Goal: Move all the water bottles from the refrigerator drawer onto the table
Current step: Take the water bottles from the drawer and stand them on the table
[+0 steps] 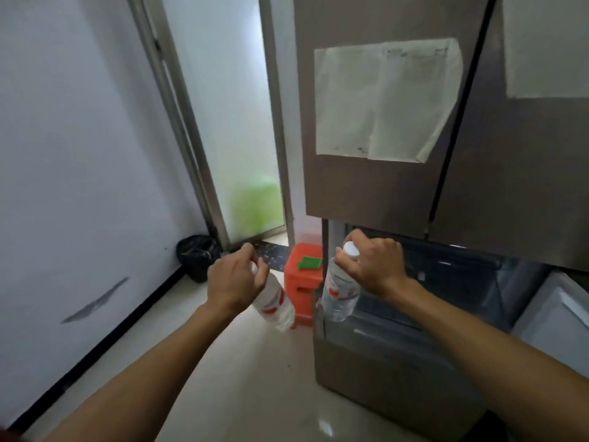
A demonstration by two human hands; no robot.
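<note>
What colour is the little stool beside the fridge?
Orange-red, the stool has something green lying on top; the head view shows it.

Two bare forearms, no sleeves, left hand and right hand ungloved, no rings or watch seen

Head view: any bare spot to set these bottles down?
No table in view. Bare floor runs between the wall's black baseboard and the open fridge drawer. It is crowded near the orange stool and the black trash bag.

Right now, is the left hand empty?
No, the left hand grips a water bottle by its neck, just as the right hand does with another.
</note>
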